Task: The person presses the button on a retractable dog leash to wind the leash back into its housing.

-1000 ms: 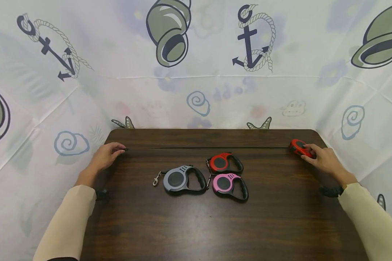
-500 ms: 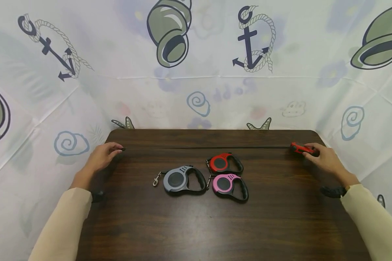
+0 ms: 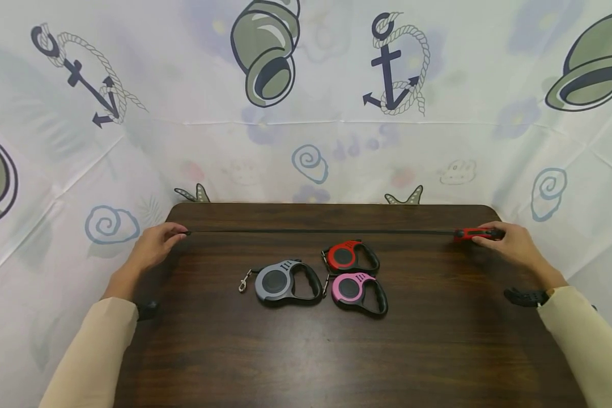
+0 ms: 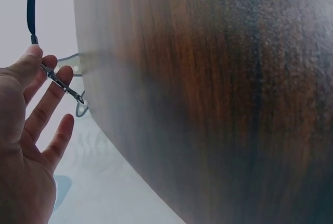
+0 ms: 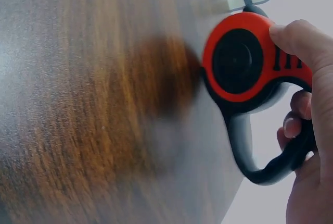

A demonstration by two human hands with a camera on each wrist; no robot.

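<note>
My left hand (image 3: 153, 249) pinches the end of a thin black strap between thumb and finger. In the left wrist view, a metal snap clip (image 4: 63, 84) crosses in front of the fingers from that strap end. The strap (image 3: 326, 231) runs straight across the far part of the table into a red and black retractable dog leash (image 5: 238, 21). My right hand (image 3: 522, 249) grips this leash by its black loop handle, thumb on the red casing. From the head view the leash shows edge-on.
Lying mid-table are a grey retractable leash (image 3: 275, 280), a second red one (image 3: 343, 257) and a pink one (image 3: 349, 287), close together with black handles to the right. A small metal clip (image 3: 243, 282) sticks out left of the grey one. Printed cloth (image 3: 306, 130) surrounds the dark wooden table (image 3: 306, 362).
The red leash in my right hand has turned from showing its face to edge-on. My left hand has shifted a little left, my right a little right, and the strap spans further.
</note>
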